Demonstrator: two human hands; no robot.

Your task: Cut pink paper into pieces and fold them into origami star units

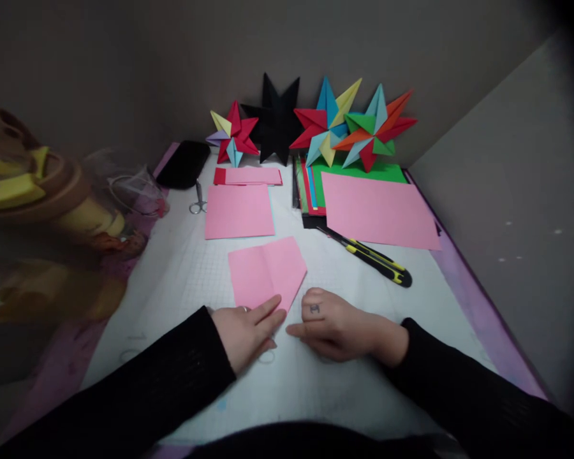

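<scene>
A pink sheet of paper (263, 271) lies on the table before me, with a crease down its middle and its right-hand corners folded in at a slant. My left hand (249, 328) rests on its lower edge, fingers stretched out and pressing it down. Just right of the paper, and apart from it, is my right hand (332, 325). Its fingers are curled in, with the index finger reaching left along the table, and I see nothing in them. A black and yellow utility knife (373, 258) lies beyond the right hand.
Pink square sheets (239, 212) and narrow pink strips (251, 176) lie behind the folded paper. Small scissors (198, 203) and a black phone-like object (184, 164) are at left. A large pink sheet (380, 210) covers coloured paper. Folded paper stars (328, 124) lean against the wall.
</scene>
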